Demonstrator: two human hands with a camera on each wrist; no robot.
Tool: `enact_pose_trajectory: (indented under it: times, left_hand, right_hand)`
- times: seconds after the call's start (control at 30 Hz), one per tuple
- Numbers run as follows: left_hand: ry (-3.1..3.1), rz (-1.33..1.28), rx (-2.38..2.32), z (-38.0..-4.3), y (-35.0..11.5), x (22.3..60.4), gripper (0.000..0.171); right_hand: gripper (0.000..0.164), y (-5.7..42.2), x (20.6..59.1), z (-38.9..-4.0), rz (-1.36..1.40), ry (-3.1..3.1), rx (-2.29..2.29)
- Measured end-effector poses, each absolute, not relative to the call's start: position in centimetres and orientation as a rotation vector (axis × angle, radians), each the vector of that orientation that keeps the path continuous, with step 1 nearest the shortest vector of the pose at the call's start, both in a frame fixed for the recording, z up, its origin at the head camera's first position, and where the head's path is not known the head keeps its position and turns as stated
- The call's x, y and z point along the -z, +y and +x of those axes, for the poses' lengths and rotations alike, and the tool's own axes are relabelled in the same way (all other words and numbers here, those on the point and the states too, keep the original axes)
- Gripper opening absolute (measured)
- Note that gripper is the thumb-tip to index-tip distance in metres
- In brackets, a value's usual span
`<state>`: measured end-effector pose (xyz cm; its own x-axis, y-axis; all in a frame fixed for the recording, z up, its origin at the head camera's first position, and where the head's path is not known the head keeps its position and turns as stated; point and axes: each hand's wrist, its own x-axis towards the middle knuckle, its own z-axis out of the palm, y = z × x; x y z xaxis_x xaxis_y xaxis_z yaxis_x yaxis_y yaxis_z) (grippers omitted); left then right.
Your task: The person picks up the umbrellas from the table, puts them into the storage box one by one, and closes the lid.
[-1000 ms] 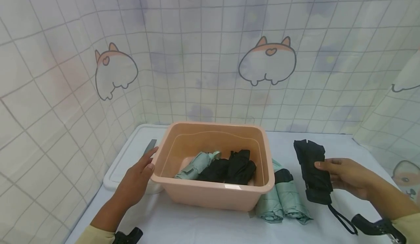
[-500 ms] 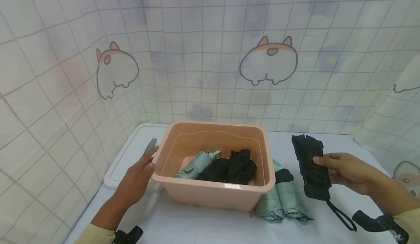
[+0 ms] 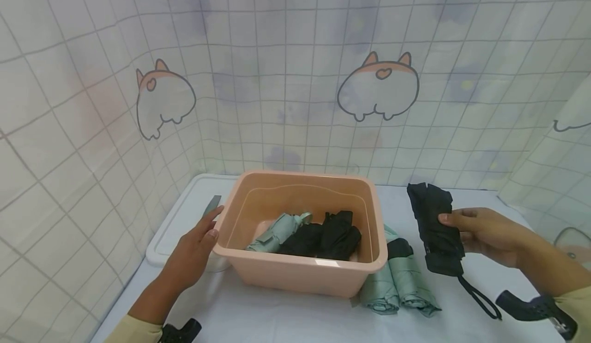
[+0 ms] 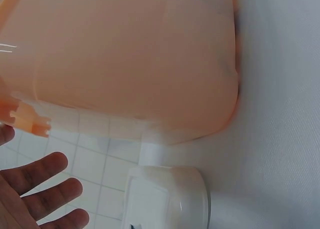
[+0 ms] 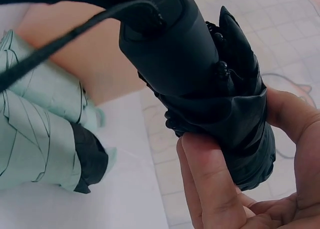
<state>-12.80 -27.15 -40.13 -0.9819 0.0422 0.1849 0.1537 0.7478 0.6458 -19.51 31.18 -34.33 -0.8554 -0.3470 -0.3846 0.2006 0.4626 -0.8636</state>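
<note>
The right hand point(image 3: 494, 238) grips a folded black fabric umbrella point(image 3: 436, 230), to the right of the peach plastic bin point(image 3: 304, 277). The left hand point(image 3: 190, 255), its fingers relaxed, is at the bin's left rim, partly hiding a flat grey object point(image 3: 212, 205). Inside, overlapping black fabric bundles point(image 3: 338, 236) are hard to separate.

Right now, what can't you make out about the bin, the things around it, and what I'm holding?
Head view: much of the floor of the bin, hidden by the bundles and front wall.
Head view: what the grey thing is; your left hand hides its near end.
Left wrist view: the rest of the white container, cut off by the bottom edge.
Right wrist view: part of the umbrella, covered by your right hand.
</note>
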Motion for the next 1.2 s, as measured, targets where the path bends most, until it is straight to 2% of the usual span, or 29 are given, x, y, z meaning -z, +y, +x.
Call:
enact_pose_trajectory:
  times: [1.2]
  left_hand:
    - [-2.749, -0.206, 1.068, -12.8, -27.2, 40.4, 0.053]
  right_hand:
    - [0.084, 27.7, 32.1, -20.0, -0.177, 2.228, 1.41]
